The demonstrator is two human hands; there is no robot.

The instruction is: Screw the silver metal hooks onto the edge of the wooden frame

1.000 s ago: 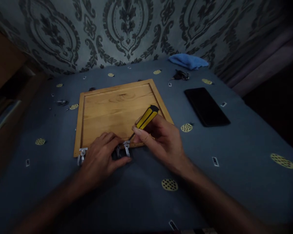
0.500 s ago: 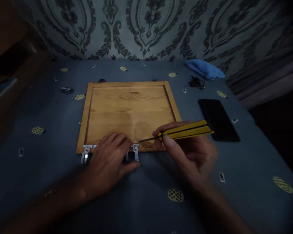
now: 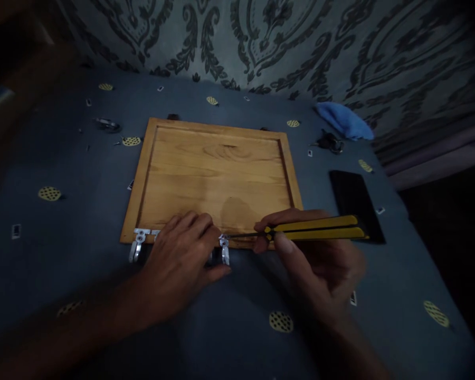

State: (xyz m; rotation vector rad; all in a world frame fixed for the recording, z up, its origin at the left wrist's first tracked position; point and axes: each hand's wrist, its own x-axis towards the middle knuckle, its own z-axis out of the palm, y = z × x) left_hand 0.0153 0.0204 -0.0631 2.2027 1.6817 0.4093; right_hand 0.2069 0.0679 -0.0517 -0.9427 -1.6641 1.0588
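A wooden panel [image 3: 217, 177] with a raised frame lies flat on the patterned cloth. My left hand [image 3: 184, 245] bends over its near edge, fingers together and thumb apart, gripping a metal hinge [image 3: 225, 250] that it partly hides. Another metal hinge [image 3: 139, 244] sits at the panel's near left corner, beside that hand. In my right hand [image 3: 320, 258] is a screwdriver [image 3: 320, 228] with a yellow and black handle, held nearly level. Its thin shaft points left, and the tip is at the hinge by my left fingers; whether it sits in a screw is too dim to tell.
Past the panel's left side lie a loose metal hinge [image 3: 107, 125] and a few small screws [image 3: 116, 143]. To the right are a black phone-like slab [image 3: 354, 203], a bunch of keys [image 3: 329, 142] and a blue cloth [image 3: 345, 120]. A patterned wall [image 3: 241, 47] rises behind.
The screwdriver has come down from above the panel edge to the hinge and is now more level. My left hand keeps its place on the hinge. The whole view has tilted slightly.
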